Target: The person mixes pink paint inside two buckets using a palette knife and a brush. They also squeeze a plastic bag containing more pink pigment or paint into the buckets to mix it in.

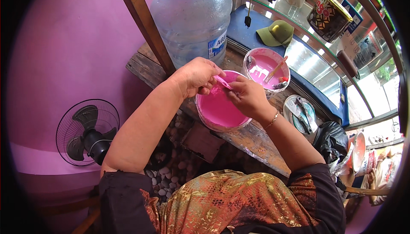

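Note:
A small, limp pink strip (223, 82) is stretched between my two hands; I cannot make out exactly what it is. My left hand (197, 75) pinches one end of it, and my right hand (248, 97) has closed its fingers on the other. Both hands are over the left-hand white-rimmed bucket (228, 129), which contains smooth bright pink material (218, 109). Just beyond my right hand stands a second bucket (246, 68) of shiny pink paint (261, 63). A wooden-handled tool (279, 66) leans in it, near a red-tipped piece (283, 79).
Behind the buckets, a large water bottle (188, 20) stands beside a slanted wooden post (145, 24). Right of them are a paint-smeared lid (294, 108) with dark tools, a black plastic bag (331, 140) and a glass case. A green cap (276, 33) lies farther back; a fan (87, 133) is at left.

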### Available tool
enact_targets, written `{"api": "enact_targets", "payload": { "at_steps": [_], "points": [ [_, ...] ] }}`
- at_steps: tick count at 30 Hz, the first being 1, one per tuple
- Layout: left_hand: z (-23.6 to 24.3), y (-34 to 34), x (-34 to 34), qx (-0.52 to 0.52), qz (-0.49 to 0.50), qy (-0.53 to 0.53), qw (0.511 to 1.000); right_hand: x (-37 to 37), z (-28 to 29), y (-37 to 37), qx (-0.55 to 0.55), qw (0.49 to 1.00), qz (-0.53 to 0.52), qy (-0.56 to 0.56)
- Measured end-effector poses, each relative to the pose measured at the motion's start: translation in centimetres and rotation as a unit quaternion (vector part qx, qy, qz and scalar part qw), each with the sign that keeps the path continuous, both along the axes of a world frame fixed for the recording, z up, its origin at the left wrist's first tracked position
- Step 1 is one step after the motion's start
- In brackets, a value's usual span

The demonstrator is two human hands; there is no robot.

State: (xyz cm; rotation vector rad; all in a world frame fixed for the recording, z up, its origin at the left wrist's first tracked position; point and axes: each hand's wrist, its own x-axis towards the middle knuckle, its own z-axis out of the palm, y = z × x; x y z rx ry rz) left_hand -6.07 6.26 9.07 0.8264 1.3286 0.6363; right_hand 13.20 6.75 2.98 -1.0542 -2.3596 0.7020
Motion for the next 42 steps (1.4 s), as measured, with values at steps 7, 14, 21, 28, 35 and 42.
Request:
{"api": "enact_targets", "payload": {
  "at_steps": [7, 14, 21, 28, 35, 42],
  "points": [
    [0.5, -1.1, 1.5, 0.206, -0.24, 0.416, 0.853, 0.9, 0.1, 2.4, -0.01, 0.991, 0.039, -0.127],
    [-2.2, -1.0, 2.5, 0.221, -0.3, 0.468, 0.801, -0.8, 1.0, 0.7, -0.003, 0.998, 0.013, -0.055],
    [-2.6, -0.9, 2.0, 0.315, -0.297, 0.405, 0.805, -1.7, -0.5, 2.3, 0.005, 0.997, 0.06, -0.051],
    [-3.9, -1.5, 1.3, 0.403, -0.211, 0.405, 0.793, -2.6, 0.4, 3.1, -0.006, 0.995, 0.078, -0.057],
    [-4.1, -1.6, 1.3, 0.374, -0.217, 0.411, 0.803, -1.6, -2.7, 2.8, 0.015, 0.99, 0.055, -0.125],
    [-3.2, -1.5, 0.4, 0.249, -0.184, 0.276, 0.91, -2.2, -2.7, 3.3, -0.038, 0.981, 0.065, -0.179]
  ]
}}
